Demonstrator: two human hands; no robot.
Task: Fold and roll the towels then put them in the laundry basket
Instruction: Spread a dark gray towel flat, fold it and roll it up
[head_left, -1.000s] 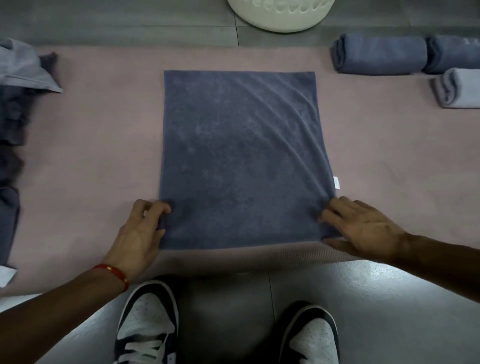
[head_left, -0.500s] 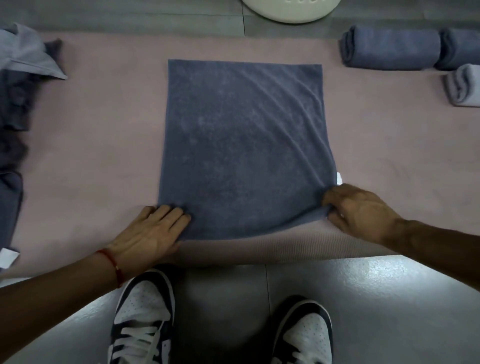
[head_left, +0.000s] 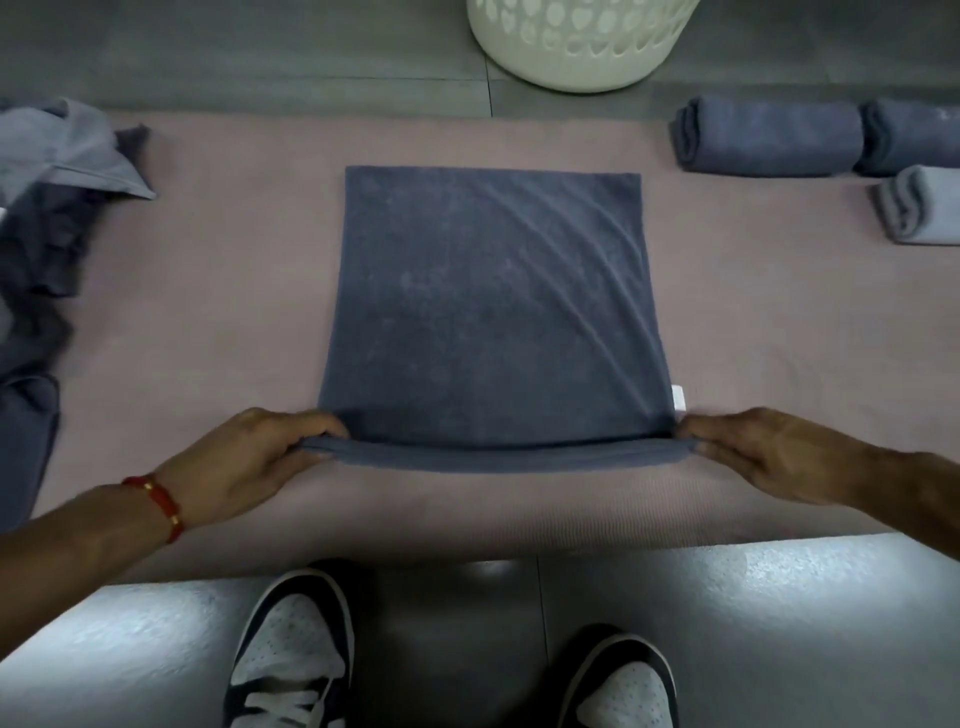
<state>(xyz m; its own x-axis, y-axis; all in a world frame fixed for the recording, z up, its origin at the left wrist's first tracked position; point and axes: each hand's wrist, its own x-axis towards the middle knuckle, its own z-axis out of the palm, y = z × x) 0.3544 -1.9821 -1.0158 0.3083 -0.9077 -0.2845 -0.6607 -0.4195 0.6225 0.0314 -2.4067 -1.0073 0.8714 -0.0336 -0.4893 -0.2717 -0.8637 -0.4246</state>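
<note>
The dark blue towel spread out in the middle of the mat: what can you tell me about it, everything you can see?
The dark blue towel looks like soft terry cloth, folded to a flat rectangle on the pink mat. Diagonal creases run across its right half, and a small white tag sticks out at its right edge. Its near edge is turned up into a thin first roll, gripped at its ends by the left hand and the right hand. The far edge points toward the white laundry basket.

Bare mat (head_left: 234, 322) between towel piles (head_left: 47, 218)
</note>
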